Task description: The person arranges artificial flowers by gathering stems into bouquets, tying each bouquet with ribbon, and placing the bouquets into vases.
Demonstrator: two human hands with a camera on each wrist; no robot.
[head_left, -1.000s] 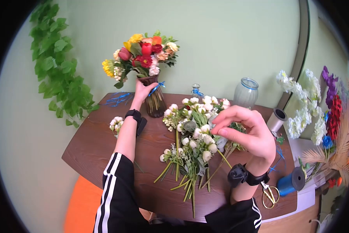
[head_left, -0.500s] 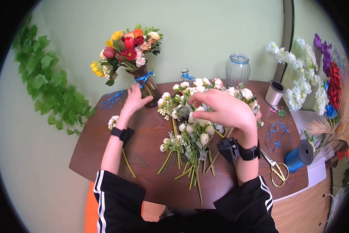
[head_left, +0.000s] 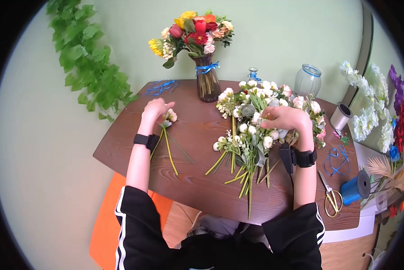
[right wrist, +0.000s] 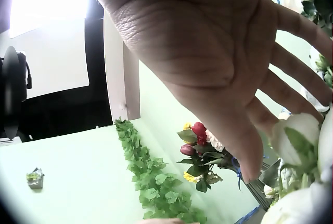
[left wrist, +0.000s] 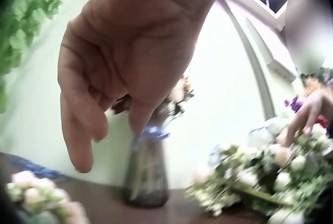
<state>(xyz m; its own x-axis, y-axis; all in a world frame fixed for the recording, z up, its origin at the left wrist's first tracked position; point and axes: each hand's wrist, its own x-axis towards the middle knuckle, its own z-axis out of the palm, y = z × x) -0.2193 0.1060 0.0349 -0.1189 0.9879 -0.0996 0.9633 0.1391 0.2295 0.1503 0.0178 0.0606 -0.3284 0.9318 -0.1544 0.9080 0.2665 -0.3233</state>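
My left hand point(head_left: 156, 109) hovers over the pale flower head of a small sprig point(head_left: 168, 135) lying on the brown table point(head_left: 121, 148). In the left wrist view this hand point(left wrist: 104, 78) hangs with relaxed fingers above the sprig's blooms point(left wrist: 31, 195) and holds nothing. My right hand point(head_left: 283, 118) lies with straight fingers on a pile of white and pink flowers point(head_left: 249, 135). The right wrist view shows its open palm point(right wrist: 218, 62) touching white buds point(right wrist: 296, 130). A dark vase point(head_left: 207, 83) with a blue ribbon holds a colourful bouquet point(head_left: 197, 31) at the back.
A glass jar point(head_left: 308, 81) and small bottle point(head_left: 253, 74) stand behind the pile. Loose blue ribbon point(head_left: 159, 87) lies back left. Scissors point(head_left: 331, 195), a blue spool point(head_left: 356, 187) and a grey roll point(head_left: 340, 116) sit right. Ivy point(head_left: 89, 58) hangs on the wall.
My left hand let go of the vase and came back down to the small sprig. My right hand dropped from mid-air onto the flower pile.
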